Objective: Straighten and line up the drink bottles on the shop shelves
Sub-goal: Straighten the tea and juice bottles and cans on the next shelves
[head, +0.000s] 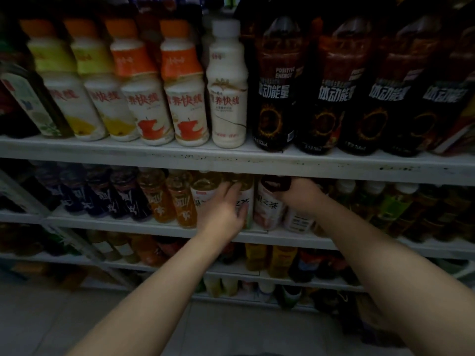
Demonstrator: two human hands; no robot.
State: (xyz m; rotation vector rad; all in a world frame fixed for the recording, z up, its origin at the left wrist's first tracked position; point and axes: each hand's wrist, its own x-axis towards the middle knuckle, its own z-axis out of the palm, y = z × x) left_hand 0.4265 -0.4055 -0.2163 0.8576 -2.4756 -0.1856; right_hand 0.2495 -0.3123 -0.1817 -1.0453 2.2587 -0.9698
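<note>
White-labelled pale tea bottle [244,201] at frame centre is gripped by the left hand [222,211]. Right hand [298,194] clasps the neighbouring pink-labelled tea bottle [268,210].

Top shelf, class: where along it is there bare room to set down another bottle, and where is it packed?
Only the bare front lip of the top shelf is free, a narrow strip before the milk-drink bottles and black energy bottles. Behind it the row stands shoulder to shoulder. The second shelf is crowded too, with both hands among its bottles.

A shop: white shelves [231,160] packed with drink bottles [227,83] (labels outward).
</note>
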